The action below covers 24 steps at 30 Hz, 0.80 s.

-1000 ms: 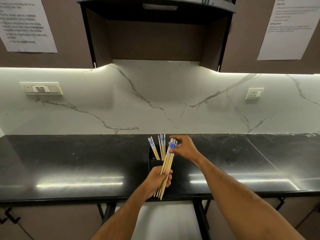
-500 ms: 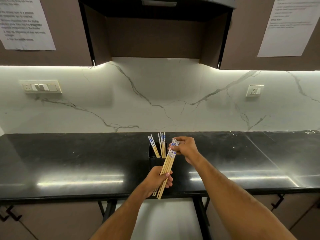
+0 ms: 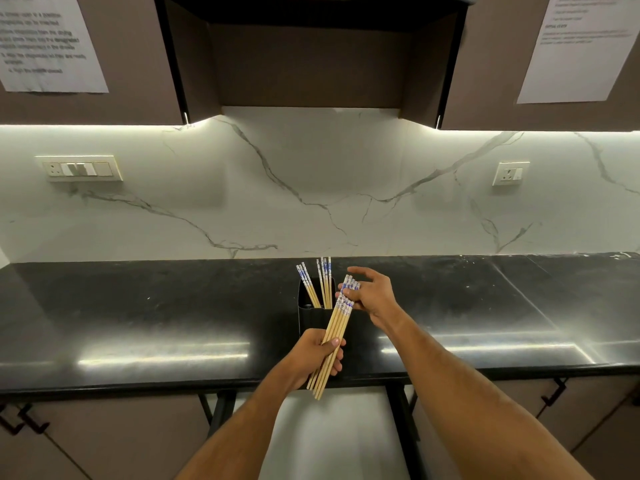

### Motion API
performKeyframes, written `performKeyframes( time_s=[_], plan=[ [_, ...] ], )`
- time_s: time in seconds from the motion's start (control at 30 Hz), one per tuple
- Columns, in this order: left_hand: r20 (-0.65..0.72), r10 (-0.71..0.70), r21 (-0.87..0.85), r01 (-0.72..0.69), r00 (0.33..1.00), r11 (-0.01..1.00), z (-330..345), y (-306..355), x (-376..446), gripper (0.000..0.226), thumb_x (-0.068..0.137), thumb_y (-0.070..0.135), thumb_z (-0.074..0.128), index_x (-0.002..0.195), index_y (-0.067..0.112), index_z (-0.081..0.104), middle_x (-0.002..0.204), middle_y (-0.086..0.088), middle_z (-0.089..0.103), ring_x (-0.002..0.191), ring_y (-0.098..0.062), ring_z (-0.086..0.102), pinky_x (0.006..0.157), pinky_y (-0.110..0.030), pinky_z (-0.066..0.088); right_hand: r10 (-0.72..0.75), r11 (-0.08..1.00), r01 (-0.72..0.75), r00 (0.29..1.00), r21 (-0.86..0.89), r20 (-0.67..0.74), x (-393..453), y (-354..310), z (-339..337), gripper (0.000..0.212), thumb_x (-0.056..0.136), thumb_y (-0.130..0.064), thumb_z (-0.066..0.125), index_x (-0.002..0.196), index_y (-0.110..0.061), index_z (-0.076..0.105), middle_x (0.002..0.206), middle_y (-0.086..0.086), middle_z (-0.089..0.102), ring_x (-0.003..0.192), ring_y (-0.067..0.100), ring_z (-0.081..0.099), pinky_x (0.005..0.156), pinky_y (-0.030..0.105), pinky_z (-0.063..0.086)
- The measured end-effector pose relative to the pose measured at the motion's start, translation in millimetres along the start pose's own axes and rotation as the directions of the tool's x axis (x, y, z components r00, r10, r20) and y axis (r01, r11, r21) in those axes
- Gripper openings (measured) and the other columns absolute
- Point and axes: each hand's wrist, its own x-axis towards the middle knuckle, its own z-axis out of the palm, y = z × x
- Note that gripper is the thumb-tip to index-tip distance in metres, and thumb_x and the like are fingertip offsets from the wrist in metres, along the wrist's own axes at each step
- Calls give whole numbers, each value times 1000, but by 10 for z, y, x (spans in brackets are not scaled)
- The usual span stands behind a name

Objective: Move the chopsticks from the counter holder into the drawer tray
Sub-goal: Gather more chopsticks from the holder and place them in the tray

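The left hand is clenched round a bundle of chopsticks, tips toward five o'clock, printed tops toward one o'clock. The right hand is spread loose, fingers brushing those tops, gripping nothing. More chopsticks stand in the black holder at twelve o'clock on the counter. Square the tops, then gather the rest gently.

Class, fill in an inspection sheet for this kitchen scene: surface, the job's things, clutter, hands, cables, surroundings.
Surface: black counter, glossy, bare.
Job's things: bundle of chopsticks in the left hand; more chopsticks upright in the black holder; drawer tray not in view.
Clutter: nothing seen.
Hands: left hand closed on the bundle; right hand open, fingers spread by the bundle's tips.
Cables: nothing seen.
Surroundings: marble backsplash, switch panel, socket, paper notices.
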Motion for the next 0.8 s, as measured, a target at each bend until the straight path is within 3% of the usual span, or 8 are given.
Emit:
performKeyframes(
  time_s=[0.3, 0.5, 0.8],
  plan=[
    [48, -31, -39, 33, 998, 999, -22, -98, -19, 25, 104, 17, 50, 116, 3, 65, 97, -16, 73, 89, -28, 73, 87, -42, 60, -92, 990, 86, 995, -114, -48, -93, 53, -23, 36, 82, 8, 74, 113, -11, 73, 99, 12, 76, 85, 22, 77, 82, 46, 63],
    [21, -47, 63, 45, 999, 997, -15, -160, -37, 19, 102, 15, 54, 111, 4, 66, 94, -15, 75, 88, -27, 75, 87, -42, 61, -86, 990, 74, 992, -124, -90, -136, 144, 2, 32, 82, 3, 76, 111, -9, 74, 96, 10, 77, 84, 21, 77, 83, 46, 62],
    [19, -84, 11, 84, 996, 996, -66, -224, -151, 22, 99, 13, 60, 114, -1, 67, 99, -19, 75, 91, -28, 76, 84, -38, 62, 64, 989, -31, 971, 144, -228, -309, 375, -12, 26, 80, 6, 78, 104, -4, 75, 95, 17, 76, 80, 27, 78, 77, 42, 64]
  ],
)
